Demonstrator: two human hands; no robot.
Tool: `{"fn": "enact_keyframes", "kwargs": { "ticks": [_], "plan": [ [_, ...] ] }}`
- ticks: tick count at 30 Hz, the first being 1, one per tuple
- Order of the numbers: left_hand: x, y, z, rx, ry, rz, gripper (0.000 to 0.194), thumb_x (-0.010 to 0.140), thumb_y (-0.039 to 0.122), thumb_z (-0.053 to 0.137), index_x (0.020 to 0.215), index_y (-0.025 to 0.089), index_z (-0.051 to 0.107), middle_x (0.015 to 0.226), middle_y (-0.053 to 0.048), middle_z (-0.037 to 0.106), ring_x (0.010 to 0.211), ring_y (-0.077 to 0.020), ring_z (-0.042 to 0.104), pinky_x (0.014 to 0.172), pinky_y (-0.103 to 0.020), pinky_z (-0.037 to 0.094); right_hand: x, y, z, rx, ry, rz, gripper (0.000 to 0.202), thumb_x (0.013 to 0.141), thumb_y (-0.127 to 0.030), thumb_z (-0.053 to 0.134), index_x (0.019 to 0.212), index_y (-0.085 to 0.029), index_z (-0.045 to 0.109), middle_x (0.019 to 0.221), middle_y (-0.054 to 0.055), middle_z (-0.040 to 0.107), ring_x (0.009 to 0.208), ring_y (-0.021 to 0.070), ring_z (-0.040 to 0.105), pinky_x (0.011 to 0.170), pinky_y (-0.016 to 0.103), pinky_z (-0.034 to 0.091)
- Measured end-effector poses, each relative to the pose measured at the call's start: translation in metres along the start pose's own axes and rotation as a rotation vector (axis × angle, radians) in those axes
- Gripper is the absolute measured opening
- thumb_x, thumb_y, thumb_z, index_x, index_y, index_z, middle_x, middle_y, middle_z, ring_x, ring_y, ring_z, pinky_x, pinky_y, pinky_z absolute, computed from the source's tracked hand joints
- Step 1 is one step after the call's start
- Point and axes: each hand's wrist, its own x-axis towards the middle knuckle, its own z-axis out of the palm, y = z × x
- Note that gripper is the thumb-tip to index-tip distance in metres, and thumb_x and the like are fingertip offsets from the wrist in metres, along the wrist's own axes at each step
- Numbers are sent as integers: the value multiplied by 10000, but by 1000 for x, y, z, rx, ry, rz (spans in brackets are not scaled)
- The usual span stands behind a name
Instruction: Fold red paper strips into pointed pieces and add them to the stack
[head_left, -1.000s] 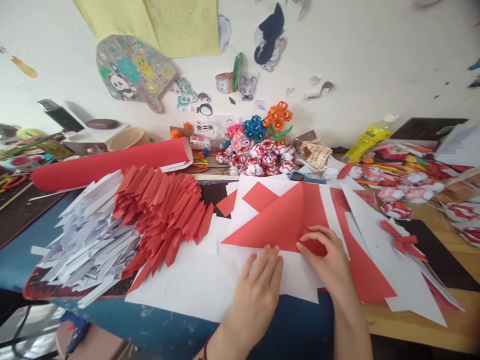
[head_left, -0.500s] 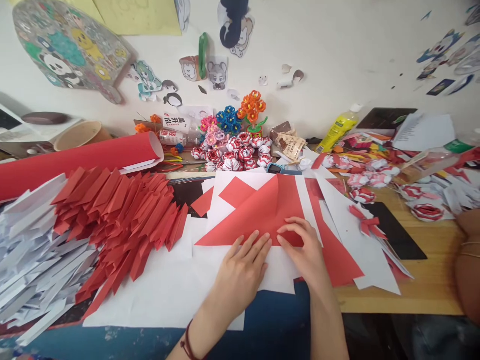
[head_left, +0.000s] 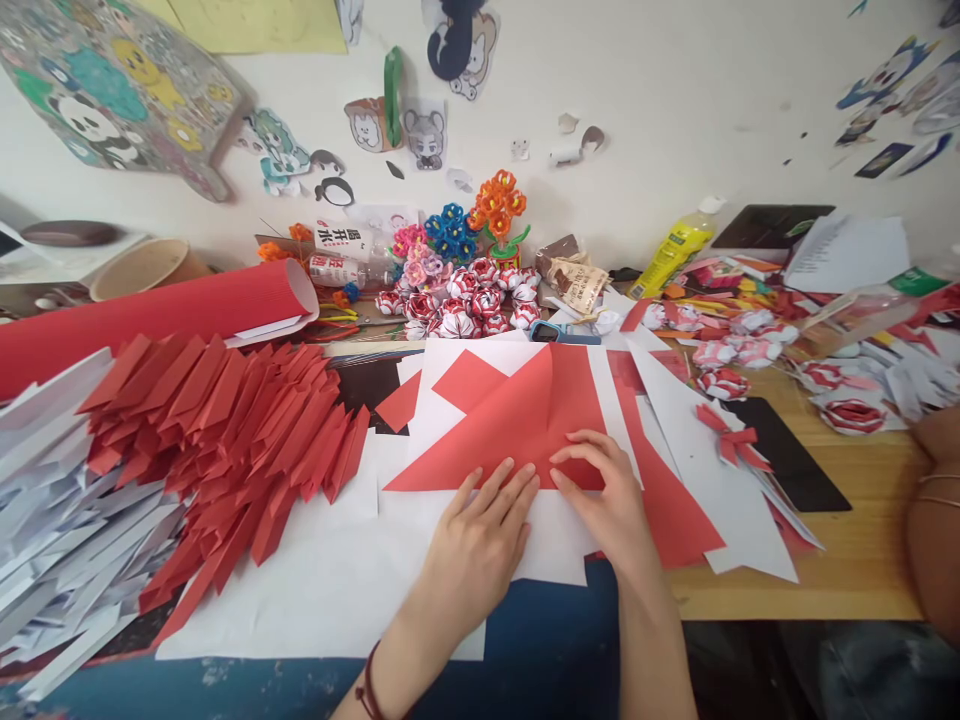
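A large sheet of red paper [head_left: 487,430], folded over on a slant, lies in front of me on white sheets. My left hand [head_left: 480,540] rests flat on its lower edge, fingers stretched out and slightly spread. At the same edge, just to the right, my right hand [head_left: 604,490] curls its thumb and index finger together at the red paper in a pinch. Beneath and beside it lie white paper [head_left: 300,580] and a further red piece [head_left: 679,520]. A small red square [head_left: 466,380] sits behind the fold.
On the left are piles of folded red strips [head_left: 225,410] and white strips [head_left: 75,560], with a red paper roll [head_left: 150,320] behind. Red-and-white paper flowers [head_left: 465,300] and a yellow bottle [head_left: 675,250] stand at the back. Another person's arm [head_left: 934,540] is at the right edge.
The view has shifted slightly, moving the scene a little left in the picture. Both hands stay at the lower edge of the red paper, almost unmoved.
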Motion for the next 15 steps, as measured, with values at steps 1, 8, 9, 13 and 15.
{"fn": "enact_keyframes", "kwargs": {
  "ticks": [1,8,9,13,15],
  "plan": [
    [0,0,0,1,-1,1,475,1005,244,365,1475,182,376,1547,-32,366,1442,-218,335,1148,-420,356,0,0,0,0,0,-1,56,819,-271,659,869,-276,684,1177,46,584,1164,274,516,1036,475,379],
    [1,0,-1,8,11,6,470,1001,237,371,1467,182,393,1530,-47,398,1432,-220,355,1138,-420,370,-1,2,0,0,-4,-8,64,823,-278,654,878,-280,686,1184,44,583,1166,277,516,1038,477,378],
    [1,0,-1,6,11,5,469,1001,237,370,1467,185,394,1528,-46,402,1430,-219,358,1137,-419,372,-1,2,0,0,-5,-8,65,824,-279,651,879,-279,686,1184,45,584,1167,279,516,1038,478,377],
    [0,-1,-1,-2,12,1,471,1001,242,373,1469,191,389,1526,-44,409,1432,-213,356,1139,-417,372,0,1,0,-1,-4,-1,75,831,-309,644,879,-275,691,1188,60,587,1170,294,515,1034,492,381],
    [0,-1,-1,-2,13,1,471,1000,241,375,1469,189,390,1522,-47,415,1430,-213,359,1144,-420,367,0,0,0,0,-5,3,86,835,-327,640,879,-274,692,1188,65,589,1172,301,514,1032,500,382]
  ]
}}
